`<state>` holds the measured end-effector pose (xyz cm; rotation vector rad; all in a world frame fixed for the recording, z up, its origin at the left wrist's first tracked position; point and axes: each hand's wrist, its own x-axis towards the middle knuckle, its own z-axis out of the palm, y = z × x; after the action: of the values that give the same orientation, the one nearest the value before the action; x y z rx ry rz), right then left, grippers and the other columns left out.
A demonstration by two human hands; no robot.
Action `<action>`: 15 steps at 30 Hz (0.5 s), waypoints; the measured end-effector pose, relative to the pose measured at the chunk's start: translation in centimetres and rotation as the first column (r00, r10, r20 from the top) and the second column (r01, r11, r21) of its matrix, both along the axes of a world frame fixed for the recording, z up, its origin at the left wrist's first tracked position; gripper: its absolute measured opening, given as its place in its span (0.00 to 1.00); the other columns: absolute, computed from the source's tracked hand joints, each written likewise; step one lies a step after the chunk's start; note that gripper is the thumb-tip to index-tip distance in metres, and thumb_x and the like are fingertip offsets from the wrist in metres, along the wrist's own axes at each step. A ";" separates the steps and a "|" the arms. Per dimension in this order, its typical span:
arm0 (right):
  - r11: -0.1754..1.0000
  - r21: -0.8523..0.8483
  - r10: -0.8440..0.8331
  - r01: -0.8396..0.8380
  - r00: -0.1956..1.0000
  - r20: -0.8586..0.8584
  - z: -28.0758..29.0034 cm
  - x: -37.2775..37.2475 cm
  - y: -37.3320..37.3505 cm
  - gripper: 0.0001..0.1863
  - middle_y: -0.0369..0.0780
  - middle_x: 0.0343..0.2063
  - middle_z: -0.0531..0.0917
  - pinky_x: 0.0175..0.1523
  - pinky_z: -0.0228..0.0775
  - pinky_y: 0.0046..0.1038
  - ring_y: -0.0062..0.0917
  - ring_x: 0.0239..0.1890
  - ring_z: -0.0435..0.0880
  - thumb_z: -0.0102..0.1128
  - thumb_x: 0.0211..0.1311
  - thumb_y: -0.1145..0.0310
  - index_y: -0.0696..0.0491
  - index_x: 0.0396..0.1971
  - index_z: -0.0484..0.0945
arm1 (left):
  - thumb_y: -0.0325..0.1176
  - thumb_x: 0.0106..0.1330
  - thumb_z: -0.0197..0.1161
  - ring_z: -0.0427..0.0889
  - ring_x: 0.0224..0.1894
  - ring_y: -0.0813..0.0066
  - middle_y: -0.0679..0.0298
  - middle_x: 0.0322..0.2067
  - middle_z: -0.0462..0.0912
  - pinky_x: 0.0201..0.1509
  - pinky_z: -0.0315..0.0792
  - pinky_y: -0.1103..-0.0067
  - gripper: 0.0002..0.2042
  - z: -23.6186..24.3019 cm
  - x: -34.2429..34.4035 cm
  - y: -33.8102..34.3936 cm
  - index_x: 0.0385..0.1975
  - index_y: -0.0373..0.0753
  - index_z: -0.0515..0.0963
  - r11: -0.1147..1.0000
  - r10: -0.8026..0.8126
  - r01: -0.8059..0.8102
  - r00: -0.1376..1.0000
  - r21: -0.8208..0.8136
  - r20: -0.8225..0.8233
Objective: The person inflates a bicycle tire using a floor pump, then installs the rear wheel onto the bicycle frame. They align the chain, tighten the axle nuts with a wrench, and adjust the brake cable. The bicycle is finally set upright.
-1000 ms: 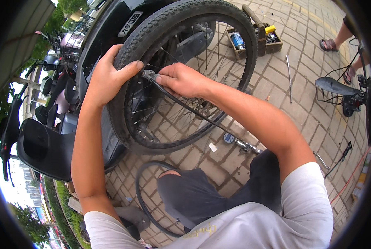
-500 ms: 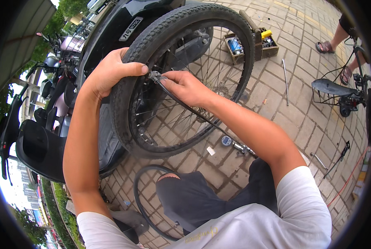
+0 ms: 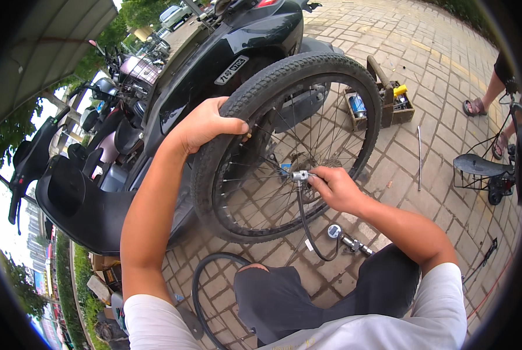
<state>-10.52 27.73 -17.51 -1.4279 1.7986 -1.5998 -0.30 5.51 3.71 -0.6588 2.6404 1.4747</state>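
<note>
A spoked bicycle wheel [image 3: 284, 76] with a knobbly black tyre stands upright on the brick paving in front of me. My left hand [image 3: 205, 125] grips the tyre at its upper left. My right hand [image 3: 337, 188] holds the metal head of a black pump hose [image 3: 300, 175] inside the wheel, among the spokes and away from the rim. The hose [image 3: 307, 233] curves down to a pump with a round gauge [image 3: 334, 231] lying on the paving.
A black scooter [image 3: 214, 64] stands just behind the wheel, with more scooters to the left. A wooden toolbox [image 3: 380, 99] sits on the paving behind. A loose black inner tube [image 3: 198, 280] lies by my knee. Another person's sandalled foot [image 3: 474, 106] and a bicycle saddle [image 3: 482, 166] are at right.
My right hand has drawn the hose head from the tyre's upper inner rim down toward the wheel's middle. My left hand keeps its grip on the tyre.
</note>
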 end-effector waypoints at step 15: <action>0.678 0.723 -0.666 0.133 0.528 0.527 -29.1 -0.1 30.4 0.12 0.34 0.20 0.78 0.29 0.67 0.24 0.17 0.25 0.75 0.70 0.55 0.66 0.57 0.29 0.77 | 0.42 0.48 0.67 0.80 0.30 0.74 0.62 0.32 0.78 0.37 0.76 0.79 0.27 -3.8 -0.9 -4.2 0.47 0.33 0.71 0.997 0.040 -0.044 0.997 -0.058 -0.073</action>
<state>-10.63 58.08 -46.56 0.0908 1.8658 -1.2744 -1.22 1.33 -0.10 -0.6822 2.7512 1.4620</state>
